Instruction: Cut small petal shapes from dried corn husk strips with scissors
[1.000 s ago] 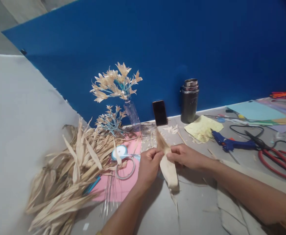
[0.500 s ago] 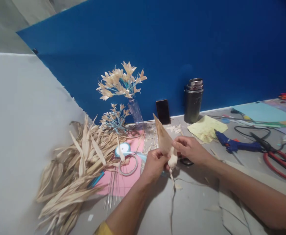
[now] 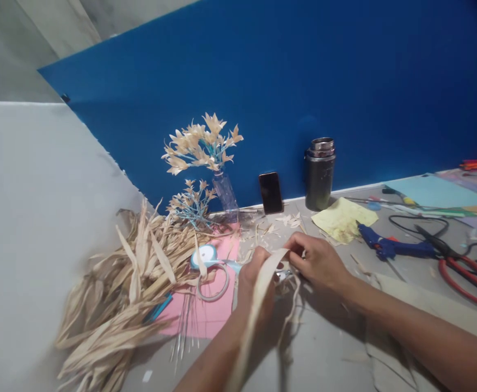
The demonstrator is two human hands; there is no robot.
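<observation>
A long pale corn husk (image 3: 257, 305) arches up from the lower edge, passes in front of my left hand and ends between both hands. My left hand (image 3: 255, 277) is closed on it, its fingers partly hidden behind the husk. Thumb and fingers of my right hand (image 3: 316, 261) pinch the husk's upper end. A thin twisted strand (image 3: 293, 305) hangs down below the right fingers. Under the hands, a shiny metal piece (image 3: 283, 275) shows in part; I cannot tell what it is.
Left lie a heap of dry husks (image 3: 140, 283), a ribbon roll (image 3: 203, 256), a pink sheet (image 3: 206, 313) and thin wires (image 3: 185, 326). Husk flowers (image 3: 201, 141) stand in a clear bottle (image 3: 225, 190). Behind are a phone (image 3: 270, 193) and flask (image 3: 320, 177); right, a glue gun (image 3: 393, 244) and red-handled scissors (image 3: 467, 277).
The husk stood up as a pointed piece above the hands; now it is bent over toward me and hangs down across the left forearm. Both hands have turned and stay close together.
</observation>
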